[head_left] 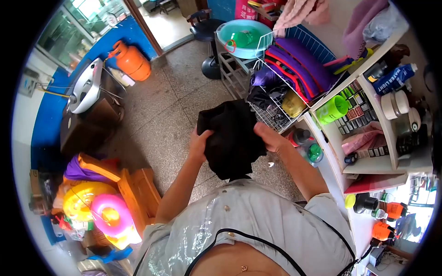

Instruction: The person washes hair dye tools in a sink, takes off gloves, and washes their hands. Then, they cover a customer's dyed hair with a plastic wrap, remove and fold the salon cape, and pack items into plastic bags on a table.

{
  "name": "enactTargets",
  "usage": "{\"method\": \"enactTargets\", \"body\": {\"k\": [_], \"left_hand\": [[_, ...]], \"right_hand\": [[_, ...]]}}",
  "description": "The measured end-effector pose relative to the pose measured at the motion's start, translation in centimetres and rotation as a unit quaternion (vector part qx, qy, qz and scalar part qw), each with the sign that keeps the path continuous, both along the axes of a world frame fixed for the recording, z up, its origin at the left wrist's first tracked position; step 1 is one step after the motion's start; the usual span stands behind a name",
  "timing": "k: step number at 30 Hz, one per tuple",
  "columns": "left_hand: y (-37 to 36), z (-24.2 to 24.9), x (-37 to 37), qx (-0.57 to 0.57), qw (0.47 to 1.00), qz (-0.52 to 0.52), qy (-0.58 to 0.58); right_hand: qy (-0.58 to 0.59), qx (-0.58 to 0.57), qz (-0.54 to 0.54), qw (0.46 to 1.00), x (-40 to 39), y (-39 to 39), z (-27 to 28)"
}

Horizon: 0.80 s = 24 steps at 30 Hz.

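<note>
A bunched black cloth is held up in front of my body, above the speckled floor. My left hand grips its left edge, with the thumb on top and the other fingers hidden. On the right edge my right hand is closed on the same cloth, its thumb lying along the side. To the upper right stands a white wire basket with folded purple towels. Dark cloths lie in the wire rack beside it.
A shelf unit with bottles and boxes runs along the right. Behind are a teal basin and a black stool. At left are an orange gas cylinder, a white sink, a wooden chair and a pink ring.
</note>
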<state>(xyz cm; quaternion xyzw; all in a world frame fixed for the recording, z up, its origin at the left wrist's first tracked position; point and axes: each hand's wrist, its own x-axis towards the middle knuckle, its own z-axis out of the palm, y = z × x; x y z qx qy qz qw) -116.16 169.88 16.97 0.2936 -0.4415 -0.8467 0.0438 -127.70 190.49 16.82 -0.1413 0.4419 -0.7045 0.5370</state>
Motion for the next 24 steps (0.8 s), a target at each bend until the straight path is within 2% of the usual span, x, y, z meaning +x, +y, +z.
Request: {"method": "enactTargets", "body": {"k": [1, 2, 4, 5, 6, 7, 8, 10, 11, 12, 14, 15, 16, 18, 20, 22, 24], "left_hand": [[0.9, -0.2, -1.2, -0.091, 0.995, 0.013, 0.034], [2.1, -0.8, -2.5, -0.087, 0.996, 0.010, 0.025], [4.7, -2.3, -5.0, -0.252, 0.965, 0.054, 0.038], [5.4, -2.8, -5.9, -0.121, 0.992, 0.010, 0.035], [5.3, -3.2, -7.0, -0.119, 0.993, -0.004, 0.029], [5.1, -2.1, -8.4, -0.031, 0.997, -0.057, 0.049], [4.9, -1.2, -9.5, 0.059, 0.990, -0.107, 0.067], [4.4, -0.7, -11.0, 0.085, 0.982, -0.157, 0.066], [3.7, -0.6, -11.8, 0.033, 0.980, -0.192, 0.041], [3.1, -0.6, -12.5, -0.020, 0.974, -0.223, 0.016], [1.9, -1.5, -12.8, 0.012, 0.980, -0.197, 0.040], [1.2, -2.5, -12.4, 0.035, 0.982, -0.185, 0.007], [0.1, -3.6, -12.0, 0.054, 0.984, -0.167, -0.020], [-1.8, -7.1, -9.6, 0.042, 0.985, -0.159, -0.050], [-3.4, -7.9, -6.7, 0.041, 0.976, -0.149, -0.156], [-5.1, -8.2, -3.8, 0.050, 0.971, -0.122, -0.199], [-6.3, -8.4, -1.3, 0.062, 0.971, -0.071, -0.219]], "right_hand": [[-0.010, 0.004, -0.003, 1.000, -0.3, -0.3, -0.4], [0.130, 0.032, -0.003, 0.991, -0.4, -1.4, -0.7], [0.402, 0.086, -0.003, 0.912, -0.4, -3.3, -1.2], [0.393, 0.092, -0.011, 0.915, -0.8, -3.6, -1.3], [0.304, 0.085, -0.056, 0.947, -1.4, -3.7, -1.3], [0.214, 0.077, -0.101, 0.969, -2.1, -3.5, -1.5], [0.207, 0.085, -0.111, 0.968, -3.0, -3.0, -2.1], [-0.065, 0.087, -0.224, 0.969, -5.3, -1.8, -4.0], [-0.110, 0.094, -0.267, 0.953, -6.7, -1.2, -4.8], [-0.109, 0.095, -0.266, 0.953, -8.3, -0.5, -6.1], [-0.254, 0.056, -0.367, 0.893, -11.8, 1.2, -9.4], [-0.280, 0.012, -0.374, 0.884, -13.8, 2.2, -11.5], [-0.304, -0.035, -0.372, 0.876, -16.0, 3.0, -13.1], [-0.285, 0.016, -0.419, 0.862, -19.3, 4.0, -14.0], [-0.197, 0.090, -0.471, 0.855, -23.3, 4.7, -21.6], [-0.141, 0.174, -0.564, 0.795, -25.4, 3.4, -21.6], [-0.096, 0.244, -0.598, 0.757, -28.0, 2.7, -21.7]]}}
